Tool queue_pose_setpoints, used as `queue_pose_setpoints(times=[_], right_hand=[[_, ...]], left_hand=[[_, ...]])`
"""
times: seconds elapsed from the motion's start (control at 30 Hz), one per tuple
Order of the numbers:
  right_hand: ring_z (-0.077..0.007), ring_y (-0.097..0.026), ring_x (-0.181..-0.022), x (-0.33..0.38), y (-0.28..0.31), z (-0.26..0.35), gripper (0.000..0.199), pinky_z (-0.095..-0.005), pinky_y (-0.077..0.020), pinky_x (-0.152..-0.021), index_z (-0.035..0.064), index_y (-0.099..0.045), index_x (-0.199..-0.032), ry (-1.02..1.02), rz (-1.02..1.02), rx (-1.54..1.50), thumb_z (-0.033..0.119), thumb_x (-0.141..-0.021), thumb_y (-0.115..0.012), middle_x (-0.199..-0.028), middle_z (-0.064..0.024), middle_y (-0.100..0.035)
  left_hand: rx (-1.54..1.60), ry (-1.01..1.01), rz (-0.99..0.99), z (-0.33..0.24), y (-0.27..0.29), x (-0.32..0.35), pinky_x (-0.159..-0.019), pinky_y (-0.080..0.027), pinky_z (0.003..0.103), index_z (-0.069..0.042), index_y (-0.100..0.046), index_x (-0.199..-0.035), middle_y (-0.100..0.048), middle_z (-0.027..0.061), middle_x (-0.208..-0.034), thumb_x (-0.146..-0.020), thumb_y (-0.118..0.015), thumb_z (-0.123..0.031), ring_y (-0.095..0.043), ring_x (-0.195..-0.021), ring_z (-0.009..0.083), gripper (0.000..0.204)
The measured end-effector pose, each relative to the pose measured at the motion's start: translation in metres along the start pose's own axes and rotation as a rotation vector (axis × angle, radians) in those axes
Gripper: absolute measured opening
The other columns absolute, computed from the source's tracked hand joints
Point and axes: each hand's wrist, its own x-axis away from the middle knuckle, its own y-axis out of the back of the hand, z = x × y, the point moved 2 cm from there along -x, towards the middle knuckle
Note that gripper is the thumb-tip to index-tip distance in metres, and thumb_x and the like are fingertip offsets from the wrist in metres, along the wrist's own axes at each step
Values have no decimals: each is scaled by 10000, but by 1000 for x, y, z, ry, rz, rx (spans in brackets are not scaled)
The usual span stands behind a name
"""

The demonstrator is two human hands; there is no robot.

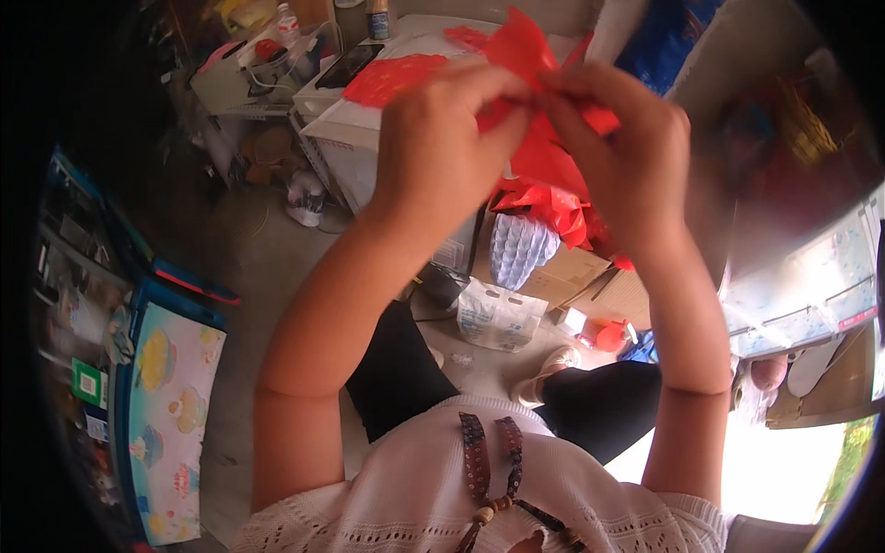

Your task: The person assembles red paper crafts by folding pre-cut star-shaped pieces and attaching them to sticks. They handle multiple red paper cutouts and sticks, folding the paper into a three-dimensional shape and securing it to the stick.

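Both hands are raised in front of me, fingertips close together on a thin, folded red piece (521, 46); I cannot tell whether it is paper or cloth. My left hand (447, 138) pinches it from the left, thumb against fingers. From the other side my right hand (631, 129) pinches it, almost touching the left fingertips. Part of the red piece hangs below and behind the hands. On the white table beyond lies a flat red sheet (392, 77) with small light marks, beside my left hand. More crumpled red pieces (553, 207) are heaped below the hands.
A dark phone (350, 66) and a bottle (378, 20) stand on the white table (341, 124). Below are a cardboard box (576, 267), a pale quilted thing (523, 249) and a white plastic bag (498, 313). A patterned panel (175, 415) stands at left.
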Motion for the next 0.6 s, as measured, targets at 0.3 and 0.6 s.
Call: queue_pose_setpoints(times=[0.3, 0.6], right_hand=[[-360, -715, -803, -59, -42, -32, 183, -430, -576, -707, 46, -750, -913, 46, 201, 229, 116, -766, -666, -808, -184, -715], [-345, -709, -987, -63, -57, -66, 227, -431, -583, -790, 85, -759, -1012, -95, 389, 196, 139, -812, -667, -1065, -162, -728]], left_hand=[[-165, -59, 92, 49, -4, -45, -749, -519, 368, -3, -678, -1027, -687, 149, -916, -850, -652, -98, -668, -821, 307, 203], [98, 280, 325, 99, -39, -51, -789, -487, 246, 47, -652, -1119, -699, 28, -985, -963, -646, -123, -614, -873, 78, 230]])
